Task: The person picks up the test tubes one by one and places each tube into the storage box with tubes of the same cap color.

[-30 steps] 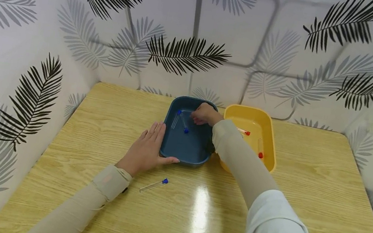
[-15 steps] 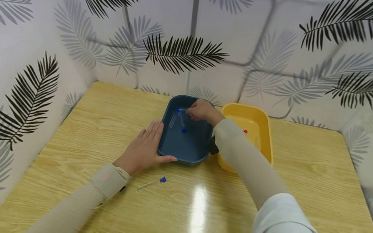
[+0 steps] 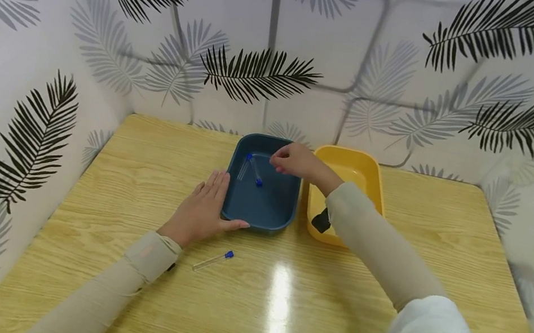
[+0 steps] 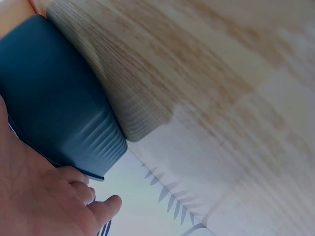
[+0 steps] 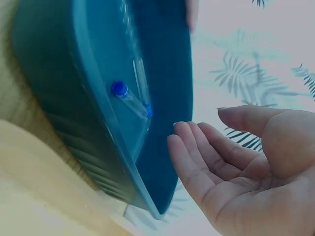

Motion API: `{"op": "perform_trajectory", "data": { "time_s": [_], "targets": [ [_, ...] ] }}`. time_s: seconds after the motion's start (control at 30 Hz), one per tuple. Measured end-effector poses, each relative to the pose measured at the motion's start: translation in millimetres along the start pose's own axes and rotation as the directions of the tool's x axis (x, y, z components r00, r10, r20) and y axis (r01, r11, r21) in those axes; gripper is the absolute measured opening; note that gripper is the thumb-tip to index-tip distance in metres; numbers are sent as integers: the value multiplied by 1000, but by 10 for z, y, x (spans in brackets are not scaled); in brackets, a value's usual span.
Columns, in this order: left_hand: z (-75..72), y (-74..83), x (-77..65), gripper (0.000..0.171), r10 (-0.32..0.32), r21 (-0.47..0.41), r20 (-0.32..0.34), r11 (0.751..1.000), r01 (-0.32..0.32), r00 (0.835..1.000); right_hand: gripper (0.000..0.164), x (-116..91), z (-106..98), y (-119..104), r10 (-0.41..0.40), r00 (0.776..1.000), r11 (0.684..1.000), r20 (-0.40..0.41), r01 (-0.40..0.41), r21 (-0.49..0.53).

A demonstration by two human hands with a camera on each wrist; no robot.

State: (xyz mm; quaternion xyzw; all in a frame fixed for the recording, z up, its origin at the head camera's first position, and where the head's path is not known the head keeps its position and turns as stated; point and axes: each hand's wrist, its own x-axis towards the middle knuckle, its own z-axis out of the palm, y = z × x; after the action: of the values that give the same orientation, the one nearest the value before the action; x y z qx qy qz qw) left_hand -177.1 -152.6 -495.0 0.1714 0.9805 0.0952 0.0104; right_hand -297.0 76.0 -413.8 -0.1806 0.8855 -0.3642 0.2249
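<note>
My left hand [image 3: 199, 208] lies along the left side of a dark blue plastic tray [image 3: 266, 206], fingers straight and thumb at the near left corner. In the left wrist view its palm [image 4: 44, 196] faces the tray's outer wall. Over the tray's far right part hovers my right hand [image 3: 296, 160]. The right wrist view shows those fingers [image 5: 184, 152] loosely bent, thumb apart, nothing between them. Inside the tray, two clear test tubes with blue caps lie at an angle, one [image 5: 132, 102] in front of the other [image 5: 140, 78].
Another blue-capped test tube [image 3: 211, 261] lies on the wooden table [image 3: 327, 323], close to the left wrist. Right of the blue tray stands a yellow tray [image 3: 373, 173], partly covered by the right forearm. A patterned wall [image 3: 245, 27] bounds the table at the back.
My right hand has drawn slightly back to the right, its fingers loosening. The right forearm has swung rightward, its black wrist device now over the yellow tray. My left hand stays at the blue tray.
</note>
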Motion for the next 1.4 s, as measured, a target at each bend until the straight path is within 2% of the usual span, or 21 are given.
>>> {"op": "perform_trajectory", "data": {
  "time_s": [0.23, 0.43, 0.6, 0.77, 1.0, 1.13, 1.33, 1.4],
  "targets": [
    [-9, 2, 0, 120, 2, 6, 2, 1000, -2, 1000, 25, -290, 72, 14, -101, 995, 994, -9, 100, -37],
    [-27, 6, -4, 120, 11, 5, -3, 1000, -11, 1000, 24, -620, 178, 36, -225, 974, 974, -28, 224, -17],
    [-30, -3, -3, 120, 8, 18, -2, 1000, -8, 1000, 22, -879, 272, 77, -259, 966, 966, -14, 259, 21],
    [-39, 7, -2, 120, 4, 14, 3, 1000, -4, 1000, 19, -1054, 375, 152, -287, 958, 958, -6, 287, 27],
    [-31, 16, -9, 120, -3, 12, 7, 1000, 3, 1000, 21, -1202, 633, 242, -340, 940, 940, 31, 341, -25],
    [-30, 10, -17, 119, -4, 2, 2, 1000, 4, 1000, 20, -1229, 840, 260, -397, 915, 910, 77, 403, -96],
    [-33, 8, -17, 120, 6, -13, -14, 1000, -6, 1000, 20, -1219, 1148, 270, -436, 890, 875, 130, 454, -170],
    [-31, 8, -15, 120, 7, -16, -16, 1000, -7, 1000, 19, -1208, 1235, 264, -459, 877, 851, 139, 479, -216]
  ]
}}
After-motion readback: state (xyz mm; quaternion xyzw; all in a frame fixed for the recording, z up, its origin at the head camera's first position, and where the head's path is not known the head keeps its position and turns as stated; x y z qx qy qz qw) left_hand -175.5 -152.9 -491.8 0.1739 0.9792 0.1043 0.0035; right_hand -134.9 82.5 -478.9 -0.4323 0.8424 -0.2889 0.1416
